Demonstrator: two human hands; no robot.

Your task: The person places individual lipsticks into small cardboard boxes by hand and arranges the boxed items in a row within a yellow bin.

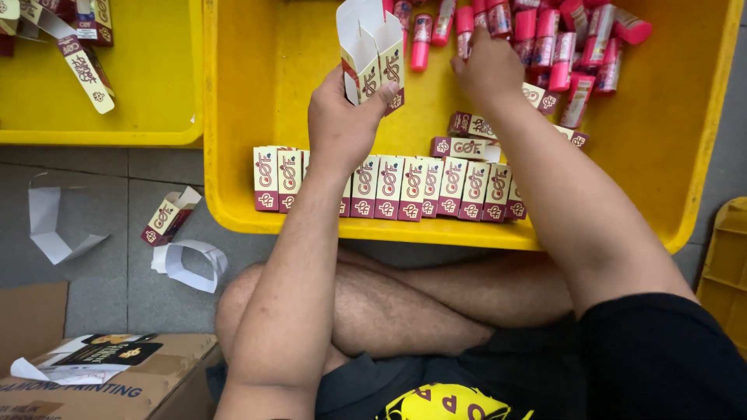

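My left hand [340, 118] holds a small cream and maroon carton [372, 56] upright over the big yellow tray [257, 93], its top flaps standing open. My right hand [489, 68] reaches into a heap of several pink tubes [560, 43] at the tray's far side, fingers down among them; whether it grips one I cannot tell. Along the tray's near wall stands a row of several closed cartons [412, 187], with two more lying flat [467, 136] behind it.
A second yellow tray [148, 93] at the left holds flat carton blanks [84, 70]. A loose carton [167, 218] and paper scraps [187, 264] lie on the grey floor. A cardboard box [109, 381] sits near left, a yellow crate [724, 272] at right. My crossed legs are below the tray.
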